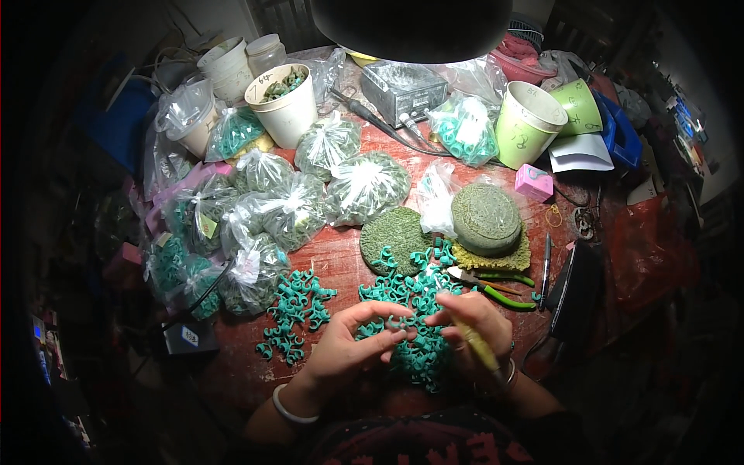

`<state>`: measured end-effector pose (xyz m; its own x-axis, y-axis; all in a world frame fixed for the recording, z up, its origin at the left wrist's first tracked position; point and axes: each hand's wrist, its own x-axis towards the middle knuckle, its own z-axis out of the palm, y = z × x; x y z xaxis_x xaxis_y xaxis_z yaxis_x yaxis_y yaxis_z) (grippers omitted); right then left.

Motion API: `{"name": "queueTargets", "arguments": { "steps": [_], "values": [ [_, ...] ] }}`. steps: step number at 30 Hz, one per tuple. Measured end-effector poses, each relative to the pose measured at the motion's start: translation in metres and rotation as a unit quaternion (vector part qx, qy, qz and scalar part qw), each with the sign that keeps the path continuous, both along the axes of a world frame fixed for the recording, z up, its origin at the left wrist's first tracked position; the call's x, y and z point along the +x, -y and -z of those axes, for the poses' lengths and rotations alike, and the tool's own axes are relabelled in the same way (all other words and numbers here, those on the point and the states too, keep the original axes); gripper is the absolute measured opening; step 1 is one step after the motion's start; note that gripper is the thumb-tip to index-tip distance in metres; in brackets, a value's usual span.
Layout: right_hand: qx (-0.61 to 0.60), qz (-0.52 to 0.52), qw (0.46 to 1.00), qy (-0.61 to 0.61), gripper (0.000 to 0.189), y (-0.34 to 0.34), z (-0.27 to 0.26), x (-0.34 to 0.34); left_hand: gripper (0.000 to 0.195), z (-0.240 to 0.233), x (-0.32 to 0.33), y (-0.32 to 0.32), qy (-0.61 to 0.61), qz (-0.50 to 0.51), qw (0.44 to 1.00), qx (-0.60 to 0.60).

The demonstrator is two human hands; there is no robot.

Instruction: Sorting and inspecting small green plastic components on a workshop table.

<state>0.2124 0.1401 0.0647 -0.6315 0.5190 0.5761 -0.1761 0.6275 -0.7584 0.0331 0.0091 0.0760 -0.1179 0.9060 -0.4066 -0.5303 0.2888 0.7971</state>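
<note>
My left hand (pixel 363 337) holds a small green ring-shaped piece (pixel 400 321) between thumb and forefinger. Close by on the right, my right hand (pixel 479 331) grips a yellowish handled tool (pixel 481 349); its working end is hard to make out. Beneath and between both hands lies a large heap of green ring-shaped pieces (pixel 427 351), possibly wax. A smaller heap of like pieces (pixel 299 302) lies to the left. Just beyond the hands are a round green textured pad (pixel 392 241) and green-handled pliers (pixel 500 293).
Tied plastic bags (pixel 369 186) crowd the red tabletop (pixel 331 256) at left and centre. Plastic buckets (pixel 523 131) and a grey electrical unit (pixel 404 90) stand at the back. On the right are a rounded stone-like block (pixel 487 221), a pink box (pixel 533 183) and a pen (pixel 546 270).
</note>
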Motion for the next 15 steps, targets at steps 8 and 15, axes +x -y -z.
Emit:
{"name": "queueTargets", "arguments": {
  "steps": [8, 15],
  "values": [
    [0.079, 0.01, 0.997, 0.0, 0.03, -0.006, -0.006, 0.006, 0.042, -0.002, 0.001, -0.003, 0.045, -0.027, 0.998, 0.022],
    [0.104, -0.037, 0.994, -0.006, 0.032, -0.002, -0.005, -0.003, 0.034, 0.002, -0.003, 0.001, 0.007, -0.026, 0.999, 0.032]
  ]
}}
